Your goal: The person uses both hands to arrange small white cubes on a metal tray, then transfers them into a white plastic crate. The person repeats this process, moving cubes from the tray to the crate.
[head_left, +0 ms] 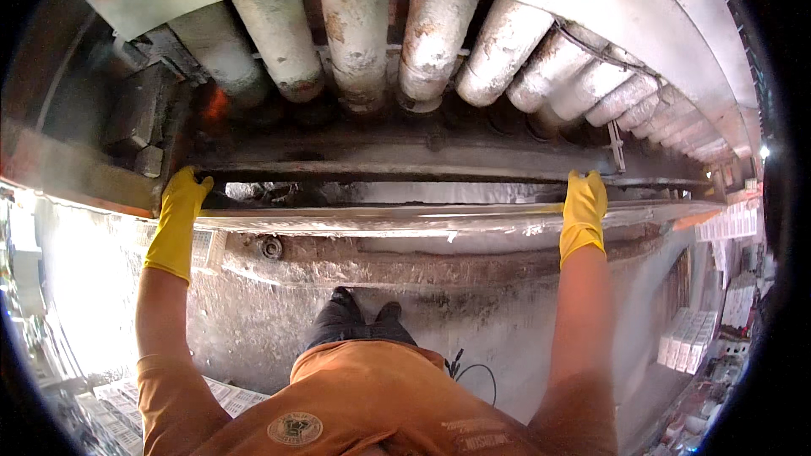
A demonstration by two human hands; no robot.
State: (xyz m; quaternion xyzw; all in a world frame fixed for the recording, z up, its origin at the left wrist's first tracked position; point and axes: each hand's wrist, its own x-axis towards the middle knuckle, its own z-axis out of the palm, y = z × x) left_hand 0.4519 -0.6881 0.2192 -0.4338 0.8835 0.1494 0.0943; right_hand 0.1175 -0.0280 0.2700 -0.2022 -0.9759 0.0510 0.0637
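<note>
Past the orange shirt (380, 388), I have the gloved left hand (180, 194) and gloved right hand (585, 203) over the pale metal ledge (380, 220), fingers curled at the long dark metal bar (397, 170); I can't tell whether either grip is closed. I judge this a handling step, calling next for even, two-handed control. Beyond the bar, grimy white cylinders (359, 46) stand in a row.

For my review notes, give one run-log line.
left hand, right hand: yellow-gloved, spread, by metal rail | grip: unclear | beyond: pale cylinders
</note>
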